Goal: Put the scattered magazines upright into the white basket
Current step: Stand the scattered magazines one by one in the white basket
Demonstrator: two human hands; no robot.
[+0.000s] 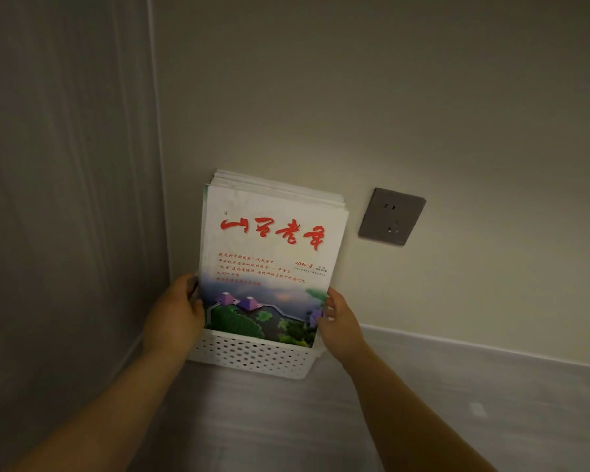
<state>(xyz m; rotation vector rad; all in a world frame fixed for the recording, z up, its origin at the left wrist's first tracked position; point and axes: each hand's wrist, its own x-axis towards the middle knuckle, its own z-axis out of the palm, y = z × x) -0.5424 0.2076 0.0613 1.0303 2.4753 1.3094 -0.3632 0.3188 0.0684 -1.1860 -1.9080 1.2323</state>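
A: Against the far wall [423, 97], in the corner: magazines [273, 247] stand upright in white basket [252, 357], lower edges inside. Left hand [174, 311] curled round left edge, right hand [338, 318] pinching right edge
B: Step?
A: Seating the stack, likely the last. Next: square it, lean it back on the wall, let go gently so nothing tips

Grey wood-grain floor [440, 434] fills the near and right of the view. One thing sits directly on it: white perforated basket [252, 357], upright, far left, tucked in the corner where two walls meet. Pale skirting strip [491, 349] edges the floor's far side, right of basket. Small pale mark [477, 408] on floor, near right, well apart from basket.
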